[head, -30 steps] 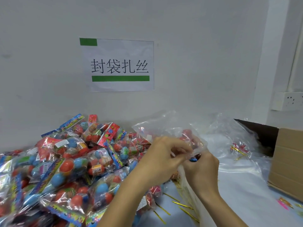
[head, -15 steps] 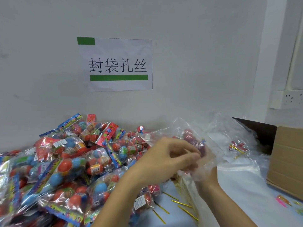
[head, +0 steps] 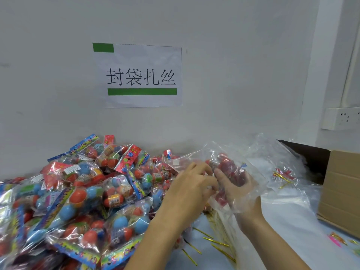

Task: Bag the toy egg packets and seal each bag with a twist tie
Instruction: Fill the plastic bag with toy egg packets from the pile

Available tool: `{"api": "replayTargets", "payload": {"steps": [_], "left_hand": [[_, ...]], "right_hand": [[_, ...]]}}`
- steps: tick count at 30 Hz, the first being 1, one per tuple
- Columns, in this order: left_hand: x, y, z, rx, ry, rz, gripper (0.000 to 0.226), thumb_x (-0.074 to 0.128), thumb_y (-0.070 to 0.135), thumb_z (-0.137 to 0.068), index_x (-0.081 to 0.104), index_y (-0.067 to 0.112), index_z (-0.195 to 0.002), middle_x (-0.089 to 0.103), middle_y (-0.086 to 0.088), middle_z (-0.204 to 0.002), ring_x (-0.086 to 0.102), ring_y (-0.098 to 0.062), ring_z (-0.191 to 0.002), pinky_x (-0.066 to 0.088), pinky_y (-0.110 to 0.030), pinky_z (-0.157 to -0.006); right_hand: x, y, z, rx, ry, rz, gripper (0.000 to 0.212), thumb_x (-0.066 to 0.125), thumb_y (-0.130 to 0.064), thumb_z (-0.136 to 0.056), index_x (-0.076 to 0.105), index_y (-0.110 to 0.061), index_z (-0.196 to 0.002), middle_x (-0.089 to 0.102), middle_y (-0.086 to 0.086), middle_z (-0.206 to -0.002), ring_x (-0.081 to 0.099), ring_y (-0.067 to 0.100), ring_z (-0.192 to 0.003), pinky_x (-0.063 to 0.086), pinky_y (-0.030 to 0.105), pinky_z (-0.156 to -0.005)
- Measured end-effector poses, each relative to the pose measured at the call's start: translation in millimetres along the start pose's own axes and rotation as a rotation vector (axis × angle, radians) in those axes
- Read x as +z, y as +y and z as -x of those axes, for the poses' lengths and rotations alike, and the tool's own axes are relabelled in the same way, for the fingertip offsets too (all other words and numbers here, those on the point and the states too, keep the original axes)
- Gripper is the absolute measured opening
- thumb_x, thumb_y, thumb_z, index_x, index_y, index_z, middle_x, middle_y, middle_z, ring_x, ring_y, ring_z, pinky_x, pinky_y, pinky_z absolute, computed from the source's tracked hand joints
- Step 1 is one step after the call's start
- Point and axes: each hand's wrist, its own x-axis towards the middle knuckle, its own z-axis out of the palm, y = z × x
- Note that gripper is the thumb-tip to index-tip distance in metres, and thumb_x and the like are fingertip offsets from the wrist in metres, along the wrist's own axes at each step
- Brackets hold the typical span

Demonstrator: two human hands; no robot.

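Fingers of the left hand [head: 191, 189] were curled inward, pinching the mouth of a clear plastic bag [head: 251, 172] against the right hand; the right hand [head: 236, 189] sat inside or behind the film, fingers bent around a red toy egg packet [head: 228, 168] within it, though the blur hid exactly how they gripped.

Far left, a heap of toy egg packets [head: 81, 193] covered the white table [head: 288, 240] up to the wall, red and blue eggs showing through crinkled wrappers with bright printed headers. Above the heap a paper sign [head: 140, 76] with black Chinese characters and green bars was stuck to the pale grey wall [head: 233, 75]. Below the hands, gold twist ties [head: 216, 242] lay scattered on the tabletop, beside a bundle of more ties in clear wrap. Right of the hands, loose clear bags [head: 282, 158] lay piled, a few gold ties and a red scrap visible under the film. Further right stood an open cardboard box [head: 342, 191] on the table's edge, and above it a white wall socket [head: 341, 117] beside a pale pillar. Small coloured scraps [head: 337, 237] lay near the box's front corner.
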Motion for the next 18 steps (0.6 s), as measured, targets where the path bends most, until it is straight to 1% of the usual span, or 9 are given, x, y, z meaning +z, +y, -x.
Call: {"api": "replayTargets", "payload": {"steps": [3,6,7,9,11,12,14,16,18], "left_hand": [[3,-7,-1,-0.051,0.003,-0.017,0.055,0.059,-0.007,-0.082,0.051,0.028,-0.123,0.040,0.012,-0.134,0.032,-0.009,-0.125,0.039,-0.032,-0.104],[3,-15,3,-0.076,-0.051,-0.080,0.093,0.052,-0.016,-0.075,0.022,0.040,-0.143,0.019,0.018,-0.151,0.015,-0.006,-0.138,0.027,-0.029,-0.107],[3,-18,4,-0.079,-0.032,-0.101,0.092,0.056,-0.012,-0.079,0.022,0.042,-0.145,0.022,0.018,-0.153,0.019,-0.006,-0.140,0.028,-0.028,-0.109],[2,-19,6,-0.054,0.075,-0.122,0.069,0.065,0.000,-0.086,0.045,0.034,-0.142,0.047,0.011,-0.145,0.044,-0.010,-0.132,0.040,-0.030,-0.108],[-1,-19,5,-0.004,0.153,-0.094,0.029,0.069,0.006,-0.087,0.073,0.019,-0.113,0.072,0.003,-0.113,0.065,-0.019,-0.104,0.055,-0.038,-0.090],[-2,-19,4,0.017,0.160,-0.069,0.016,0.069,0.007,-0.088,0.077,0.014,-0.099,0.075,0.000,-0.098,0.068,-0.021,-0.092,0.057,-0.041,-0.081],[-5,-19,3,0.009,0.105,0.002,0.014,0.066,0.007,-0.090,0.079,0.013,-0.090,0.075,0.001,-0.090,0.067,-0.019,-0.085,0.056,-0.040,-0.077],[-8,-20,2,-0.018,0.007,0.082,0.018,0.064,0.008,-0.093,0.080,0.018,-0.096,0.075,0.005,-0.098,0.067,-0.012,-0.093,0.054,-0.034,-0.085],[-10,-21,2,-0.043,-0.045,0.129,0.020,0.063,0.008,-0.094,0.079,0.020,-0.100,0.074,0.006,-0.103,0.065,-0.008,-0.098,0.052,-0.031,-0.090]], "right_hand": [[-3,1,-2,-0.021,0.000,0.042,0.009,0.081,-0.024,-0.085,0.072,-0.024,-0.088,0.074,0.011,-0.080,0.074,0.027,-0.075,0.061,0.039,-0.068],[-4,-1,-1,0.024,-0.010,0.018,0.021,0.082,-0.024,-0.084,0.072,-0.014,-0.099,0.077,0.007,-0.088,0.075,0.023,-0.084,0.059,0.044,-0.081],[-3,-4,0,0.024,-0.030,0.019,0.014,0.081,-0.023,-0.084,0.074,-0.017,-0.094,0.077,0.004,-0.085,0.075,0.020,-0.083,0.058,0.042,-0.081],[-3,-8,2,0.029,-0.073,0.009,0.010,0.081,-0.021,-0.083,0.075,-0.016,-0.090,0.077,0.003,-0.082,0.075,0.022,-0.081,0.058,0.038,-0.077],[-3,-6,1,0.045,-0.055,0.038,0.022,0.083,-0.023,-0.081,0.072,-0.010,-0.095,0.076,0.008,-0.083,0.074,0.030,-0.081,0.059,0.043,-0.074],[-3,-5,-1,0.053,-0.033,0.050,0.027,0.084,-0.025,-0.079,0.071,-0.010,-0.097,0.075,0.010,-0.085,0.073,0.032,-0.079,0.059,0.044,-0.073],[-4,-3,-4,0.059,0.019,0.056,0.029,0.086,-0.028,-0.078,0.071,-0.010,-0.096,0.073,0.011,-0.084,0.068,0.030,-0.069,0.056,0.038,-0.067],[-8,0,-4,0.080,0.044,0.066,0.038,0.083,-0.027,-0.082,0.067,-0.002,-0.105,0.070,0.016,-0.089,0.063,0.026,-0.066,0.054,0.026,-0.056],[-12,3,-5,0.075,0.050,0.105,0.027,0.078,-0.018,-0.086,0.065,-0.004,-0.105,0.070,0.021,-0.098,0.064,0.027,-0.072,0.054,0.027,-0.059]]}}
